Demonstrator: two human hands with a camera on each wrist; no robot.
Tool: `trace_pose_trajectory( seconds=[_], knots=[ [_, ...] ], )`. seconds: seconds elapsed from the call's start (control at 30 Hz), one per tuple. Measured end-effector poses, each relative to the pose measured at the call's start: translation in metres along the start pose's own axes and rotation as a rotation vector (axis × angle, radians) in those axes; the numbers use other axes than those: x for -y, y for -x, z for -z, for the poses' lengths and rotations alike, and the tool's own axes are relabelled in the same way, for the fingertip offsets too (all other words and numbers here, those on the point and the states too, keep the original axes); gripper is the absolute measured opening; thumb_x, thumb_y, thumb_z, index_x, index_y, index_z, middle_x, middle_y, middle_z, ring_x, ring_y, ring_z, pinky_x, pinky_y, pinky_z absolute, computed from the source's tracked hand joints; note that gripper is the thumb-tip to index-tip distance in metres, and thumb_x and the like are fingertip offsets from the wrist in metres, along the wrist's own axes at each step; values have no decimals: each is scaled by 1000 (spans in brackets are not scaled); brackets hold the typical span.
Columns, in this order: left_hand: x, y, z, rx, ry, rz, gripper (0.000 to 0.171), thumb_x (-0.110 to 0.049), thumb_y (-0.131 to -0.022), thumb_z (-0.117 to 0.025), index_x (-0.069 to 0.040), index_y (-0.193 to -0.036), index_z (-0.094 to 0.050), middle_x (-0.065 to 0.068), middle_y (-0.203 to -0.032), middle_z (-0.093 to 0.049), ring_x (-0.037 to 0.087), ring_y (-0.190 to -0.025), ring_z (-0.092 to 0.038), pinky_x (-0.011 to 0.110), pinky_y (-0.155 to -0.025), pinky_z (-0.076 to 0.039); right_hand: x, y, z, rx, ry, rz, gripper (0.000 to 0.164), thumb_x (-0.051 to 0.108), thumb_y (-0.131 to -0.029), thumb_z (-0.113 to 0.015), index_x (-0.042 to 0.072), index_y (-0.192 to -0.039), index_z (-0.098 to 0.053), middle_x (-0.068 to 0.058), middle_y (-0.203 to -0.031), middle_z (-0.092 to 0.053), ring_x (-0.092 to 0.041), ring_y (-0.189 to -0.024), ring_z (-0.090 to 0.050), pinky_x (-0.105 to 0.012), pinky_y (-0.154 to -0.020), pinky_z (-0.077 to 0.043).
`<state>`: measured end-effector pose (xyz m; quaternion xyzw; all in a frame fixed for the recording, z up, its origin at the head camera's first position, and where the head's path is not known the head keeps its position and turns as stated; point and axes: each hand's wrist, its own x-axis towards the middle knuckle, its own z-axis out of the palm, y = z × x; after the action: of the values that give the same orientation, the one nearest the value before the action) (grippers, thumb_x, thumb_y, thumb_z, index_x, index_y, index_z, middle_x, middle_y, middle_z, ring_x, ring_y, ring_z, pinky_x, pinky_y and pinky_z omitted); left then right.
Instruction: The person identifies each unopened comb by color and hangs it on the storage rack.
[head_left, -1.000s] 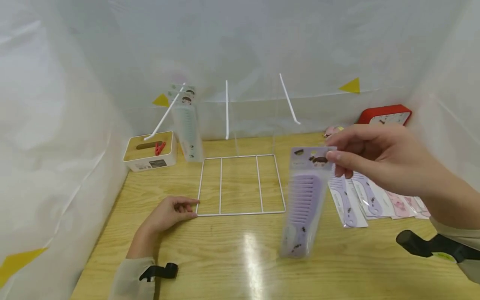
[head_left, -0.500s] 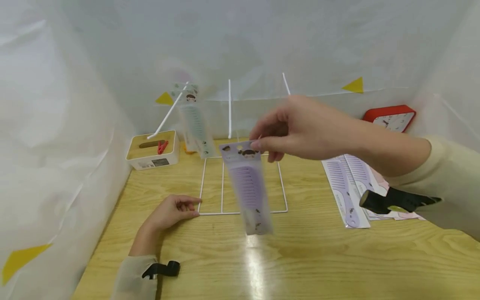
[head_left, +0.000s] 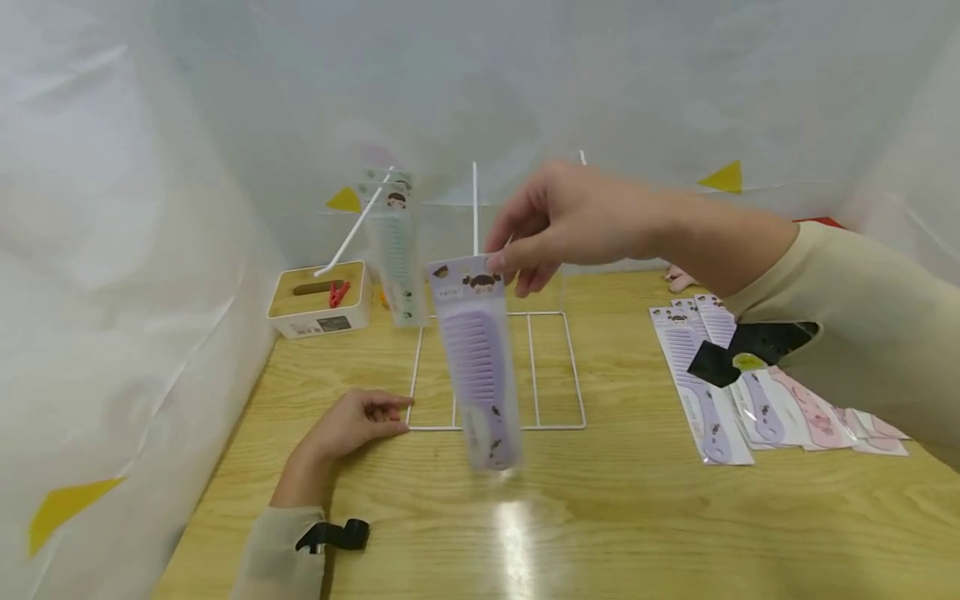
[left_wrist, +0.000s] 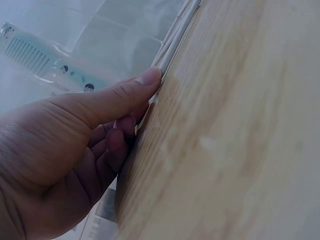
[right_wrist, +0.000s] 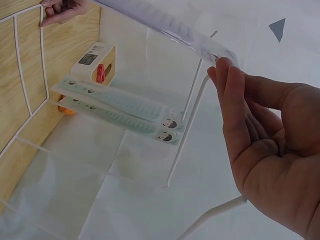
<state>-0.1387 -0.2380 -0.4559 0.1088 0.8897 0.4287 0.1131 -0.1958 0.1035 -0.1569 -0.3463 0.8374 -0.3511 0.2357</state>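
Observation:
My right hand pinches the top corner of a purple comb in a clear packet, between thumb and fingers. The packet hangs down, its top in front of the white middle hook; in the right wrist view the card end of the packet appears close to that hook's tip. My left hand holds the front left corner of the white wire rack, thumb on the wire in the left wrist view. Packaged green combs hang on the left hook.
On the right lie several packaged purple combs and pink ones. A white box with a wooden lid stands at the back left, a red clip on it. My right sleeve mostly covers a red clock.
My right hand has carried the purple comb leftward from the right side to the middle hook and raised it slightly. My left hand stays at the rack's corner. The view has shifted a little.

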Motion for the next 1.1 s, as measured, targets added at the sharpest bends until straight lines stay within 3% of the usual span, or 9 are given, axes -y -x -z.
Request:
trace_pose_trajectory(
  seconds=[0.3, 0.63, 0.93, 1.1],
  knots=[
    [-2, -3, 1, -15, -4, -18, 36, -17, -87, -78, -8, -122, -73, 6, -90, -68, 10, -71, -54, 22, -63, -46, 1, 0, 5, -1, -8, -54, 13, 11, -95, -68, 4, -102, -76, -11, -94, -76, -26, -83, -74, -36, -79, -60],
    [-3, -4, -3, -2, 14, 16, 36, -19, -87, -79, -12, -121, -74, 2, -90, -68, 11, -72, -55, 23, -63, -47, -3, 1, 6, 45, 13, -46, 12, 11, -94, -70, 2, -100, -76, -11, -92, -76, -26, -81, -74, -36, -77, -60],
    [-9, -7, -5, 2, 20, 30, 35, -20, -87, -79, -15, -122, -74, 1, -90, -67, 12, -71, -54, 23, -63, -46, -10, 8, 15, 56, 17, -65, 15, 12, -95, -68, 1, -103, -75, -12, -94, -76, -26, -85, -75, -35, -79, -60],
    [-9, -7, -6, 4, 26, 29, 36, -19, -86, -80, -13, -121, -74, 2, -91, -68, 12, -72, -55, 23, -63, -47, -15, 0, 21, 99, 3, -92, 20, 15, -95, -70, 1, -108, -75, -11, -98, -76, -23, -88, -75, -34, -82, -59]
  ],
)
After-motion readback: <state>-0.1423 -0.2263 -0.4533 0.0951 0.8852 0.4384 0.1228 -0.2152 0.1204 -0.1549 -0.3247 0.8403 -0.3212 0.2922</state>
